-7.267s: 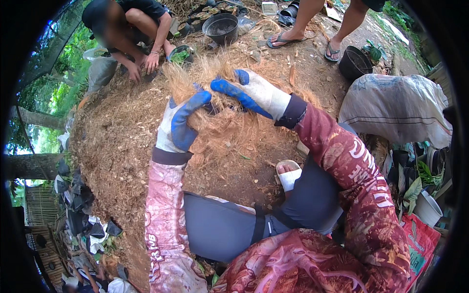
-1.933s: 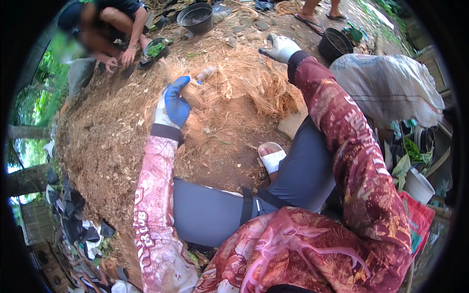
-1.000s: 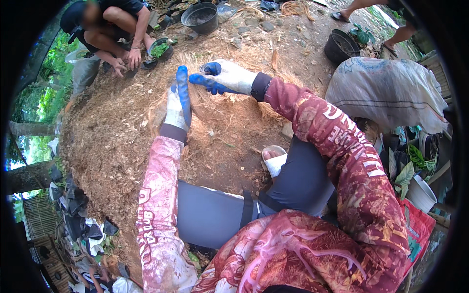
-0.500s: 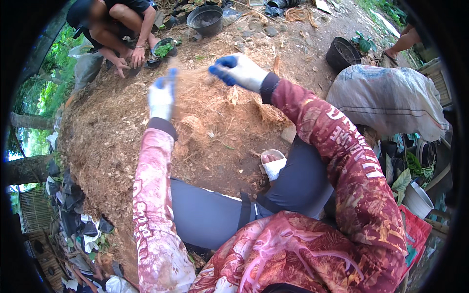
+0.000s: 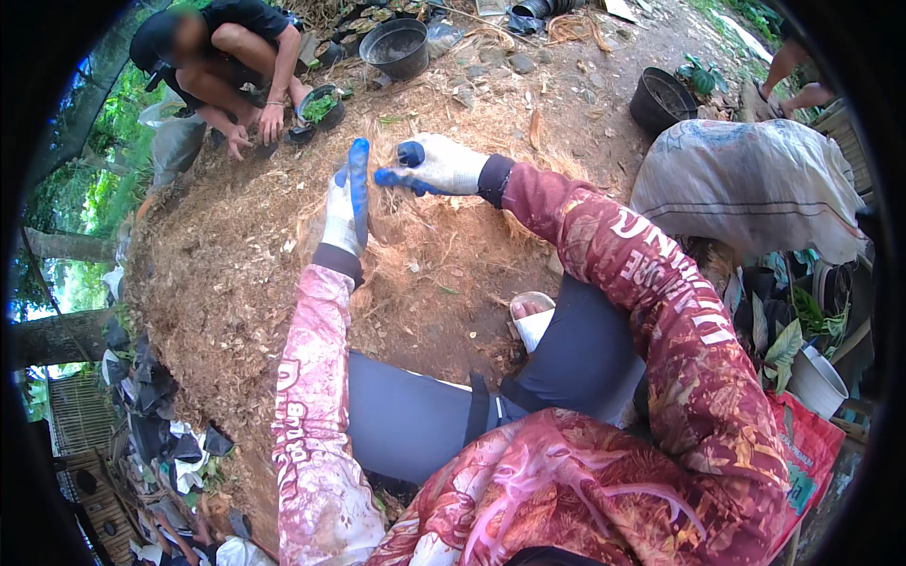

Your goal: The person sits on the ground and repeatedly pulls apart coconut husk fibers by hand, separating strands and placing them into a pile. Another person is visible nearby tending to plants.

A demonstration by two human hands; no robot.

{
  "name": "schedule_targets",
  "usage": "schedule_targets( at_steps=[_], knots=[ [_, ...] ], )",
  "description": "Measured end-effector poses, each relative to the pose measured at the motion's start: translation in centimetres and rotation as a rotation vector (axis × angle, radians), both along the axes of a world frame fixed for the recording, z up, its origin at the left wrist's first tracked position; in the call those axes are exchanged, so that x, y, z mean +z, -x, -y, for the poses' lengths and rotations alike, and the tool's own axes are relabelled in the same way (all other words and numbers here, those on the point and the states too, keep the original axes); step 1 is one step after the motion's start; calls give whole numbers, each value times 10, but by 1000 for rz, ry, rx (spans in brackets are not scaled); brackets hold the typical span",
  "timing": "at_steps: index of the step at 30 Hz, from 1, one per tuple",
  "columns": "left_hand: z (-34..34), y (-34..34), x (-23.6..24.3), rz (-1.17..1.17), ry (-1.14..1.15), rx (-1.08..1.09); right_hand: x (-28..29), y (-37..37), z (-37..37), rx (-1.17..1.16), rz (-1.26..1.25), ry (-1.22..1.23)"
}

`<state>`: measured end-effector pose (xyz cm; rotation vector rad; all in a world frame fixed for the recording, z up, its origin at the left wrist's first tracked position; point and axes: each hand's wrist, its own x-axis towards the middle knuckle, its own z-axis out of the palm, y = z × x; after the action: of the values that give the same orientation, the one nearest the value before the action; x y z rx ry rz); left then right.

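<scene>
Both my hands wear white gloves with blue-coated fingers, raised close together over the ground. A thin tuft of brown coconut fibre (image 5: 381,143) shows between them. My left hand (image 5: 346,203) is upright and seen edge-on, its straight fingers pressed together against the tuft. Opposite it, my right hand (image 5: 436,165) is closed, with bent fingers pinching the fibre from the right. Below them, loose fibre (image 5: 401,255) lies heaped on the ground in front of my legs. The fingertips' exact grip is partly hidden.
Another person (image 5: 226,66) crouches at the upper left by a small potted plant (image 5: 319,108). Black pots (image 5: 394,49) stand at the back. A stuffed white sack (image 5: 746,189) lies at the right, near a red bag (image 5: 802,453). Wood chips cover the ground at left.
My hands have come closer together, the left moving right and the right moving left and slightly down. The fibre stretched between them is less blurred.
</scene>
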<state>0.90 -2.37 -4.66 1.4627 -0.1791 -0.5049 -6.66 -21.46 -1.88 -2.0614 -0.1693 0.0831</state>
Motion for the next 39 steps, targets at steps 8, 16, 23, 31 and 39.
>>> schedule_targets(
  at_steps=[8,16,23,31,39],
  knots=[
    [-57,-43,16,77,-451,579,1,24,3,72,73,32],
    [-76,-46,4,-206,340,-32,-1,15,17,18,-15,-76],
    [-17,12,20,-113,167,-153,9,2,-10,-201,133,5],
    [-6,-10,-23,178,-322,147,-2,3,-28,-53,110,157],
    [-45,-53,-35,-197,-35,592,-2,22,-44,-91,221,3]
  ],
)
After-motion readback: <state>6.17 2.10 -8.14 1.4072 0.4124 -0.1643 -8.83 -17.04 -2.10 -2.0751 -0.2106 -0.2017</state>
